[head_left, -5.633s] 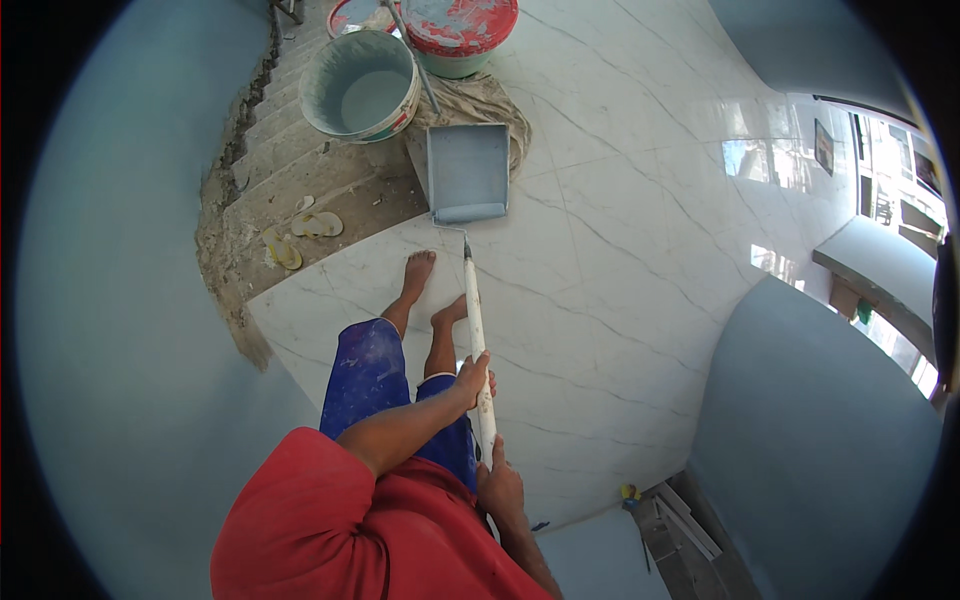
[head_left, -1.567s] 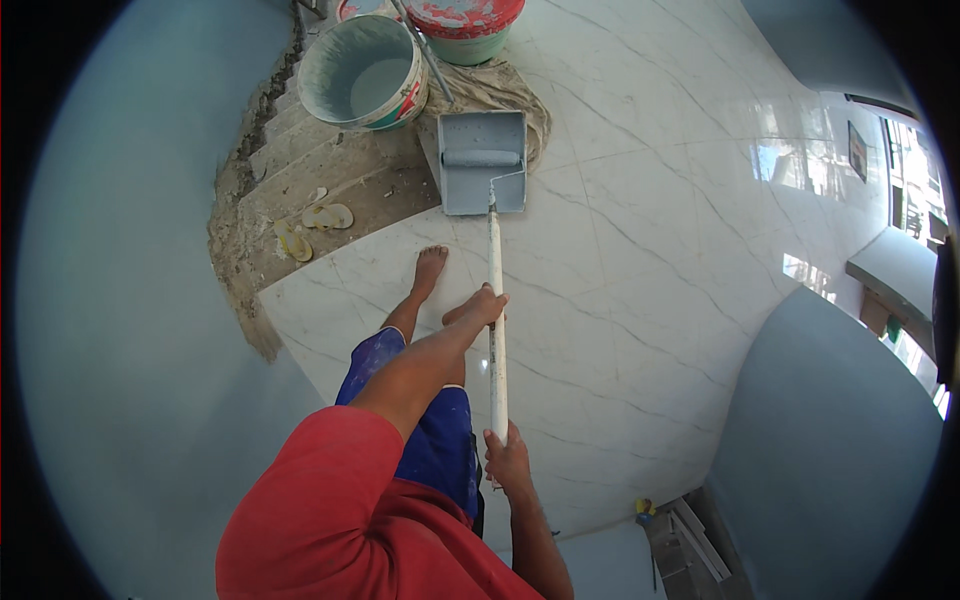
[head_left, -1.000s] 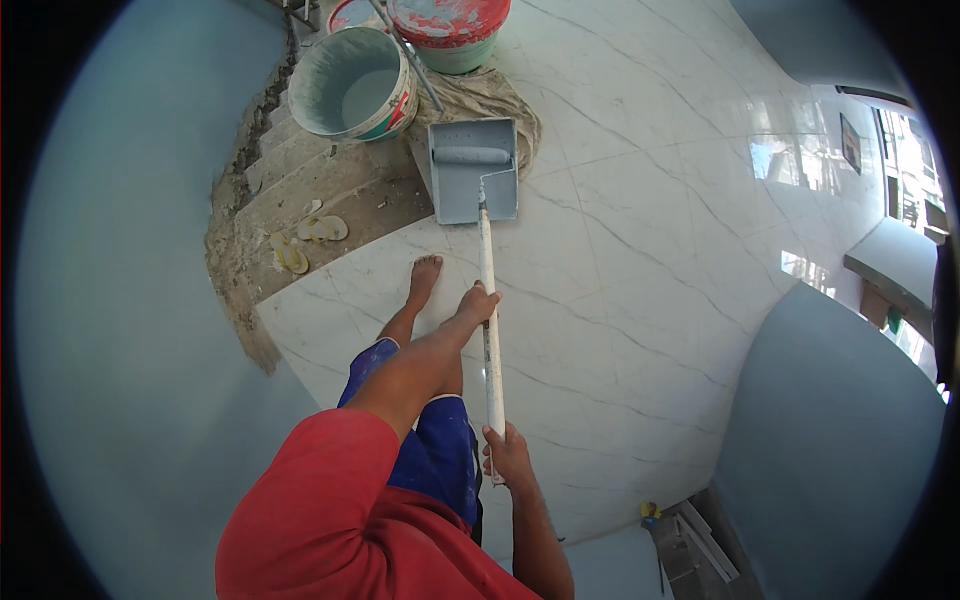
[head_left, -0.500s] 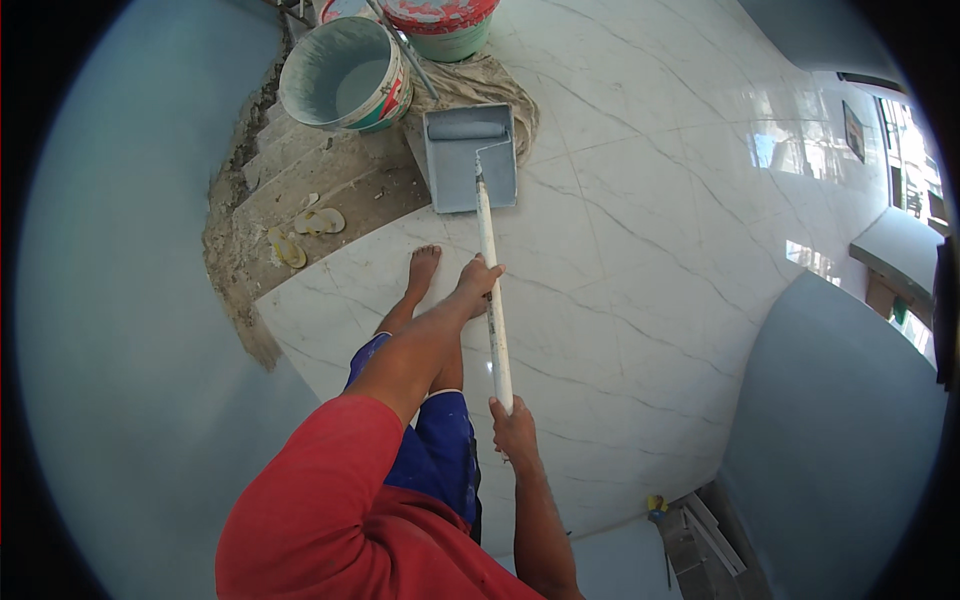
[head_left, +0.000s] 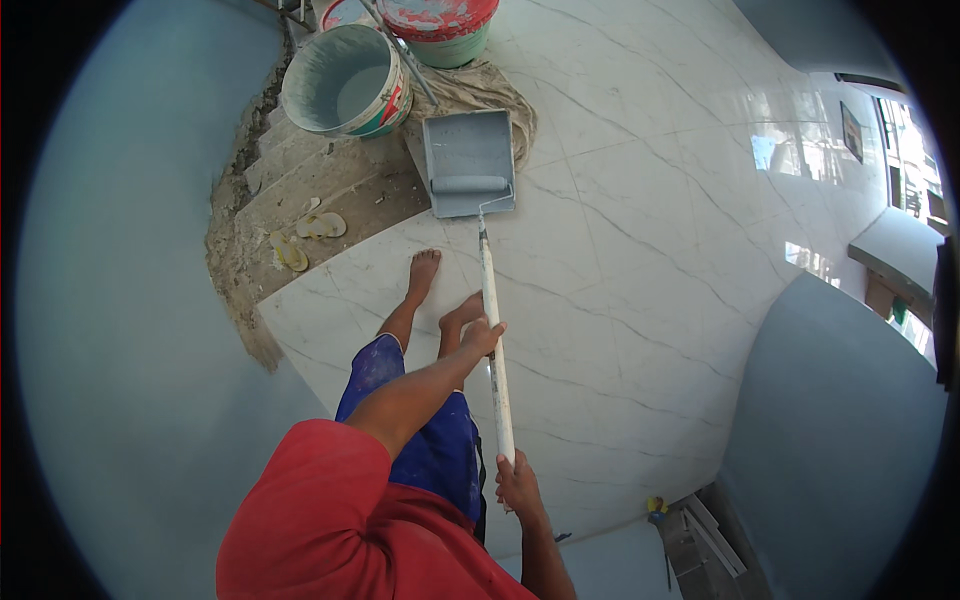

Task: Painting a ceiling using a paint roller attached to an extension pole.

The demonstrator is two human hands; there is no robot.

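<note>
A paint roller (head_left: pixel 470 185) lies across the near end of a grey paint tray (head_left: pixel 468 140). Its wire frame joins a long white pole (head_left: pixel 500 395) that runs back toward me. Partway along the pole, my left hand (head_left: pixel 484 338) is wrapped round it. Closer to my body, my right hand (head_left: pixel 518 487) grips the pole near its lower end. The tray rests partly on a crumpled, stained cloth (head_left: pixel 490 92), at the edge of the tiled floor.
A paint-smeared open bucket (head_left: pixel 340 85) stands left of the tray, beside a red-lidded bucket (head_left: pixel 440 30). A thin stick (head_left: pixel 405 55) leans there. Sandals (head_left: pixel 321 225) lie on the rough concrete steps (head_left: pixel 320 180). Blue-grey walls (head_left: pixel 130 300) flank the marbled floor (head_left: pixel 640 250).
Both hands have drawn the pole back toward me. The roller has moved from the tray's far end to its near end.
</note>
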